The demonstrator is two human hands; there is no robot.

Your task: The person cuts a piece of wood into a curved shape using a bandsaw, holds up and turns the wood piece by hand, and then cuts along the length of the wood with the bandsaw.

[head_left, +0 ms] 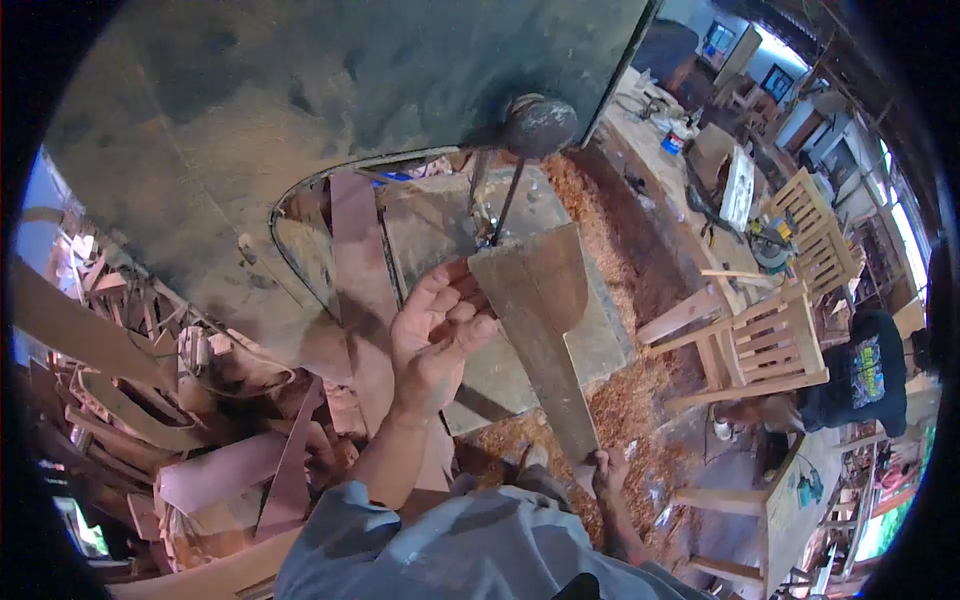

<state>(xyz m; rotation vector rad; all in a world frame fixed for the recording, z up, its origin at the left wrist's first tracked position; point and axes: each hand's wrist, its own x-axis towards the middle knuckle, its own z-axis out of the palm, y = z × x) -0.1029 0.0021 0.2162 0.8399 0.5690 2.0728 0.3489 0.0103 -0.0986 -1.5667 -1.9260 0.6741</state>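
Note:
A flat wooden board (pixel 540 345) with a curved notch along one side is held up at a slant in front of me. My left hand (pixel 440 325) has its fingers curled at the board's upper left edge, with the thumb against it. At the lower end, my right hand (pixel 612 470) is closed on the board's narrow tip. Behind the board lies a flat machine table (pixel 435 215), partly covered by it. A rounded metal knob (pixel 540 125) and thin rods stand above that table, beside the big dark machine panel (pixel 300 90).
Wood offcuts (pixel 225 470) are piled at the left. A long plank (pixel 360 240) runs past the machine table. Shavings (pixel 620 400) cover the floor. Slatted wooden chairs (pixel 765 345), a bench with tools (pixel 680 180) and a person in a dark shirt (pixel 865 375) are at the right.

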